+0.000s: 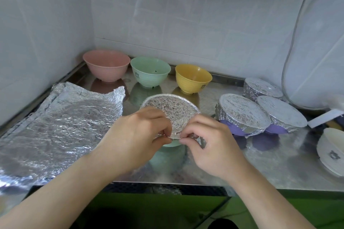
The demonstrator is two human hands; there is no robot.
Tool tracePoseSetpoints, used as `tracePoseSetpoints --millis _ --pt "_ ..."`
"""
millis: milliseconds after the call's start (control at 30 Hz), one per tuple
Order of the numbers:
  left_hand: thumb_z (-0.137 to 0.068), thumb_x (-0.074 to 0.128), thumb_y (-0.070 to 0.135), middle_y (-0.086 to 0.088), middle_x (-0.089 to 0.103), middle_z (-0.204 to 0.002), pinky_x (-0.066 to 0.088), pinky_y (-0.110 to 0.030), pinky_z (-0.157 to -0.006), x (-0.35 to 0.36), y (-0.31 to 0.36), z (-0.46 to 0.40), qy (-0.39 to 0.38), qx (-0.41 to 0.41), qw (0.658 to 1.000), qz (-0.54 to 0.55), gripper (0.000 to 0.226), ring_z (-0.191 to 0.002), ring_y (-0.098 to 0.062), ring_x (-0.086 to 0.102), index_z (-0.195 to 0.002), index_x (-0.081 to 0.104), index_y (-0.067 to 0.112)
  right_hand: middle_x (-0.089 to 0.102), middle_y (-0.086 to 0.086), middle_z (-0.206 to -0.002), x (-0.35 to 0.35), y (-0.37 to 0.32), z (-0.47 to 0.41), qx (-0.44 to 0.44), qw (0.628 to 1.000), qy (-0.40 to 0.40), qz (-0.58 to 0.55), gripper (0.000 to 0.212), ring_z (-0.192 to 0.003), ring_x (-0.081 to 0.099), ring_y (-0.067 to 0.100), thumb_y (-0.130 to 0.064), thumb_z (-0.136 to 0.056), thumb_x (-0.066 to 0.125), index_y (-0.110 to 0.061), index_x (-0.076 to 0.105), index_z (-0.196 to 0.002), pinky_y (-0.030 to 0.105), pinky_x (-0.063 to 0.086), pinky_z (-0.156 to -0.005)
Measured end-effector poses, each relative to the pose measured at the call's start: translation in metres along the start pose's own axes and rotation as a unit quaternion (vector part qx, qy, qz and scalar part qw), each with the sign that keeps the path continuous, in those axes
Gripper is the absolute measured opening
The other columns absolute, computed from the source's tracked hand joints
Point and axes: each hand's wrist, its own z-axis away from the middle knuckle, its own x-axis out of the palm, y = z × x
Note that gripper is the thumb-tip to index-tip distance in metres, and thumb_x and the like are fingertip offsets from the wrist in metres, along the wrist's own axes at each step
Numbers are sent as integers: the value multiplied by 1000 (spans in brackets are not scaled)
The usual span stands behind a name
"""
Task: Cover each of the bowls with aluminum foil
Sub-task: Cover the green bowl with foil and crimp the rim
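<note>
Both hands, left [138, 132] and right [208, 141], pinch the near edge of the foil [169, 111] stretched over a green bowl [170, 144] at the counter [260, 169] front, fingers [183, 140] narrow on the fold to crimp it under the rim, spare sheets [61, 126] lying beside for the three open bowls [150, 70] behind.

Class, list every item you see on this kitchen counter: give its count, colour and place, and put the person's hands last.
Uncovered bowls: 3, pink, green, yellow, back row by the wall.
Bowl being covered: 1, green under silver foil, centre front.
Foil-wrapped bowls: 3, silver, two showing purple, right.
White bowl: 1, uncovered, far right edge.
Foil sheets: crumpled silver pile, left.
Counter: 1, steel.
Left hand, right hand: each with a grip pinching the foil's near edge.
</note>
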Motion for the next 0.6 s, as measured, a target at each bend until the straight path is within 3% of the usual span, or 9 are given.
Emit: tracePoseSetpoints --millis 100,267,500,600 --pt "-86 72 45 16 58 -88 51 -33 -47 1 5 1 -5 9 1000 -7 16 -88 -8 59 -87 66 30 64 -9 -91 6 -7 -1 -3 1000 1 0 10 -86 62 13 -9 -90 82 -13 74 -85 39 53 -73" --pt "-82 84 27 16 57 -84 49 -34 -49 0 -3 0 -4 -6 1000 -4 20 -86 -9 55 -82 64 29 67 -10 -97 -2 -5 1 5 999 -17 -32 9 -88 63 9 -9 -89 85 -13 78 -92 32 54 -76" --pt "-84 76 43 19 57 -91 49 -29 -51 0 5 1 -20 0 1000 1 15 -88 -3 56 -91 67 34 63 -9 -95 7 -7 1 -7 1000 -4 11 9 -89 61 13 -10 -92 80 -15 73 -89 39 54 -73" --pt "-84 80 34 16 57 -87 48 -31 -47 2 4 1 -6 -7 1000 3 14 -85 -6 55 -86 67 30 63 -9 -96 6 -8 2 -5 1000 -7 -5 9 -88 60 11 -13 -92 82 -15 73 -91 38 53 -73"
